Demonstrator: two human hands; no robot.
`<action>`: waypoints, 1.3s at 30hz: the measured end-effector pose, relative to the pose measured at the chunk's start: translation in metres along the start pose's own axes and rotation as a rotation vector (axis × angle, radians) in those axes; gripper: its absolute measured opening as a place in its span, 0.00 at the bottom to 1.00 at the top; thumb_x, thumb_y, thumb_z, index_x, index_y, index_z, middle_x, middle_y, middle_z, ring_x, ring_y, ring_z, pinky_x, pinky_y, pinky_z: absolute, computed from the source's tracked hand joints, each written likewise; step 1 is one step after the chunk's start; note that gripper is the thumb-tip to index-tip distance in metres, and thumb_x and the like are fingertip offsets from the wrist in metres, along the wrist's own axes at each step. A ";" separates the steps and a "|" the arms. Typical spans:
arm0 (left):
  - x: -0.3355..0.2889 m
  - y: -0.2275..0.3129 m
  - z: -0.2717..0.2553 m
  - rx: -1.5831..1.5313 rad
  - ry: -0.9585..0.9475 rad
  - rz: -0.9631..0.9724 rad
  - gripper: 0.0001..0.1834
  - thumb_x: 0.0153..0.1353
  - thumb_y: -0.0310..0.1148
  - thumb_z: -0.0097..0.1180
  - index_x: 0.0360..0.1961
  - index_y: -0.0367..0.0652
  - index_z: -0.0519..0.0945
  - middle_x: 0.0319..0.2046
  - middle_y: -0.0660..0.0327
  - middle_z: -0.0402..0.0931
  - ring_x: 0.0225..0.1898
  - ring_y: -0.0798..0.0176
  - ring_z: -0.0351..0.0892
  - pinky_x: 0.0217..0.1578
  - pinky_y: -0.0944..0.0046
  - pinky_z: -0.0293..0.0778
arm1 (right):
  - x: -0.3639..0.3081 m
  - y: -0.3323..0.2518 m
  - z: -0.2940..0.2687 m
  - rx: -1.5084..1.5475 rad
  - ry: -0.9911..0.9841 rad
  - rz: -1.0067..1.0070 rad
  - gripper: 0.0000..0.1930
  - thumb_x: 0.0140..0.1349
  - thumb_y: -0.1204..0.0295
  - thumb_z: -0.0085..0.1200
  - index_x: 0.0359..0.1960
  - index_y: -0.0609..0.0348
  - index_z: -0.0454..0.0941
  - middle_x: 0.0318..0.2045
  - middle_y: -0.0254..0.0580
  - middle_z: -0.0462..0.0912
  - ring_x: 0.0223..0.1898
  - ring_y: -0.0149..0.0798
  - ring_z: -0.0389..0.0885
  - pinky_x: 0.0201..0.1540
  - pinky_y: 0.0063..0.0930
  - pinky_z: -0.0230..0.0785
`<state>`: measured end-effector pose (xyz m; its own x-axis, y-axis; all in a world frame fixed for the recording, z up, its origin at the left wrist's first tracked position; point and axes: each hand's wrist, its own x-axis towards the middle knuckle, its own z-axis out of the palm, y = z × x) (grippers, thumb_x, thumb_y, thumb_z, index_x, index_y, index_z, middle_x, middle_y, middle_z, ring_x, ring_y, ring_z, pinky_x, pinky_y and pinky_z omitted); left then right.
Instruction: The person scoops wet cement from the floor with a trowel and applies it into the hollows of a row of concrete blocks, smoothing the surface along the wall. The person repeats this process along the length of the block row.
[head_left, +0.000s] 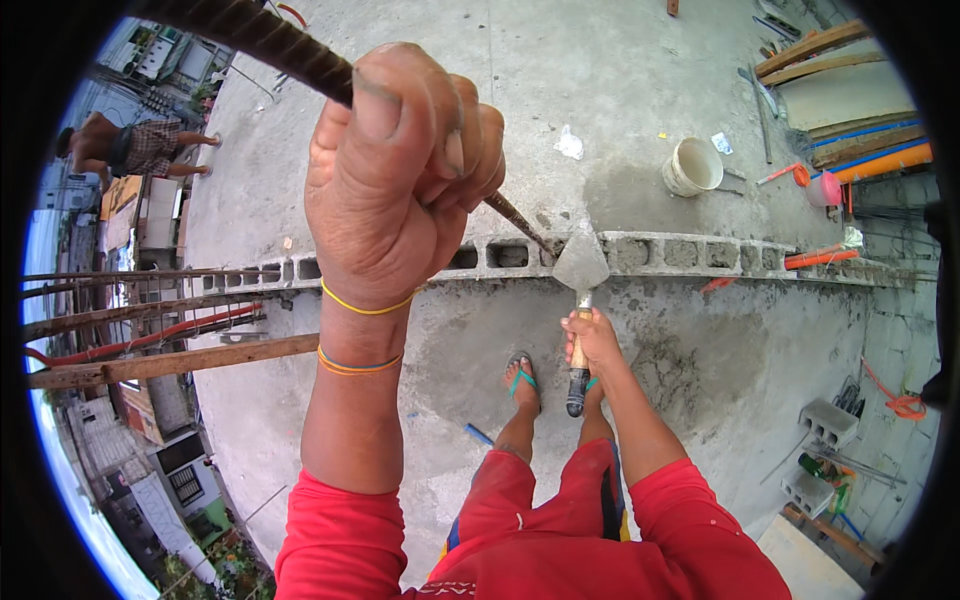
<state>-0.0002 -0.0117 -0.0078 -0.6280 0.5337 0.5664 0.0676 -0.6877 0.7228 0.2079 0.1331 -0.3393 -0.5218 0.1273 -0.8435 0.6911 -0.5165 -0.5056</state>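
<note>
I note the left hand (400, 170) closed in a fist round a ribbed steel bar (290, 50), which runs from far left down to the course of hollow blocks (650, 255). The right hand (592, 340) is wrapped round the handle of a trowel (582, 265), whose blade rests on the block tops at the centre, just beside the bar's lower end.

In my judgement the bar should be held steady and plumb over its cell while the trowel blade works flat and close to it.

The bar's foot is hidden behind the blade, so I cannot tell whether it sits inside a cell. Its upper end is cut off. Whether the blade carries mortar is unclear. A white bucket (692, 166) stands far right.
</note>
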 end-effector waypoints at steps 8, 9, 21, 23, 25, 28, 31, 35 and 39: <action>-0.007 0.000 0.000 0.160 0.028 -0.059 0.26 0.74 0.61 0.42 0.30 0.50 0.68 0.19 0.72 0.57 0.19 0.74 0.50 0.22 0.70 0.51 | 0.009 -0.001 -0.006 0.062 -0.001 -0.065 0.15 0.57 0.77 0.59 0.40 0.50 0.65 0.24 0.37 0.72 0.16 0.35 0.74 0.17 0.39 0.72; -0.007 0.001 -0.001 0.176 0.013 -0.059 0.27 0.74 0.63 0.41 0.30 0.51 0.68 0.19 0.72 0.56 0.19 0.74 0.50 0.22 0.70 0.51 | 0.010 -0.002 -0.005 0.209 -0.034 -0.104 0.14 0.57 0.77 0.59 0.40 0.50 0.66 0.23 0.36 0.72 0.16 0.35 0.74 0.17 0.38 0.71; -0.006 0.002 -0.005 0.182 -0.102 -0.040 0.26 0.76 0.60 0.39 0.32 0.50 0.70 0.20 0.72 0.57 0.20 0.73 0.50 0.23 0.70 0.52 | 0.014 0.000 -0.008 0.039 -0.156 -0.013 0.15 0.55 0.79 0.59 0.41 0.53 0.67 0.22 0.38 0.73 0.15 0.35 0.74 0.16 0.36 0.71; -0.007 0.002 -0.004 0.182 -0.103 -0.036 0.26 0.76 0.59 0.39 0.32 0.50 0.71 0.20 0.72 0.57 0.20 0.73 0.51 0.23 0.70 0.53 | 0.014 0.000 -0.005 0.179 0.012 -0.103 0.16 0.55 0.79 0.59 0.41 0.53 0.66 0.23 0.38 0.73 0.15 0.35 0.74 0.15 0.35 0.70; -0.007 -0.003 -0.002 0.166 -0.083 -0.029 0.25 0.77 0.57 0.40 0.32 0.49 0.70 0.20 0.72 0.55 0.20 0.73 0.49 0.22 0.70 0.51 | 0.011 -0.003 -0.008 0.079 -0.080 -0.082 0.15 0.55 0.79 0.60 0.40 0.55 0.67 0.22 0.38 0.74 0.15 0.34 0.74 0.15 0.34 0.70; 0.001 -0.007 0.000 0.076 -0.137 -0.094 0.22 0.77 0.54 0.42 0.37 0.47 0.73 0.23 0.70 0.64 0.22 0.71 0.59 0.26 0.68 0.60 | -0.007 -0.007 -0.031 -0.121 -0.126 -0.087 0.15 0.55 0.78 0.61 0.41 0.57 0.68 0.23 0.37 0.76 0.15 0.32 0.74 0.16 0.30 0.69; 0.010 -0.020 0.017 -0.039 0.016 -0.206 0.15 0.73 0.45 0.55 0.38 0.44 0.75 0.23 0.68 0.68 0.23 0.72 0.64 0.28 0.70 0.63 | -0.044 0.001 -0.079 -0.183 0.045 -0.199 0.15 0.54 0.79 0.61 0.41 0.59 0.69 0.22 0.37 0.76 0.15 0.32 0.74 0.17 0.29 0.69; 0.025 -0.035 0.047 0.087 0.173 -0.386 0.16 0.71 0.45 0.60 0.39 0.41 0.77 0.25 0.68 0.71 0.25 0.74 0.66 0.30 0.73 0.65 | -0.103 0.056 -0.149 -0.149 0.370 -0.240 0.14 0.54 0.81 0.60 0.38 0.59 0.68 0.23 0.37 0.76 0.14 0.32 0.73 0.15 0.30 0.68; 0.036 -0.048 0.065 0.212 0.213 -0.402 0.18 0.72 0.45 0.59 0.41 0.38 0.78 0.25 0.67 0.72 0.27 0.73 0.69 0.32 0.72 0.68 | -0.163 0.134 -0.209 -0.110 0.508 -0.062 0.14 0.53 0.83 0.59 0.36 0.57 0.67 0.21 0.37 0.74 0.14 0.32 0.71 0.14 0.30 0.70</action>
<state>0.0243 0.0729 0.0034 -0.7796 0.6082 0.1495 -0.0695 -0.3213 0.9444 0.4899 0.2198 -0.3072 -0.2739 0.5641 -0.7789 0.7295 -0.4059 -0.5505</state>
